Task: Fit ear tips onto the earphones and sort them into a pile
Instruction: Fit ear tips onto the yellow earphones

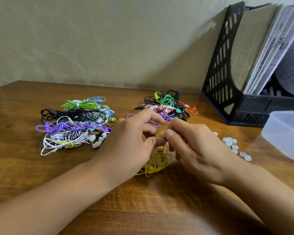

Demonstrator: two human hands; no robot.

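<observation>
Both hands meet over the middle of the wooden table. My left hand (129,141) and my right hand (193,146) pinch a yellow earbud (160,134) between their fingertips. Its yellow cable (155,164) hangs down and coils on the table below the hands. Whether an ear tip is on the bud is hidden by the fingers. A pile of bundled earphones (75,122) lies at the left. A second pile of earphones (166,106) lies behind the hands. Several loose white ear tips (232,145) are scattered to the right.
A translucent plastic container (285,134) stands at the right edge. A black file holder (227,82) with books and papers stands at the back right against the wall. The wooden table (24,167) runs to the wall.
</observation>
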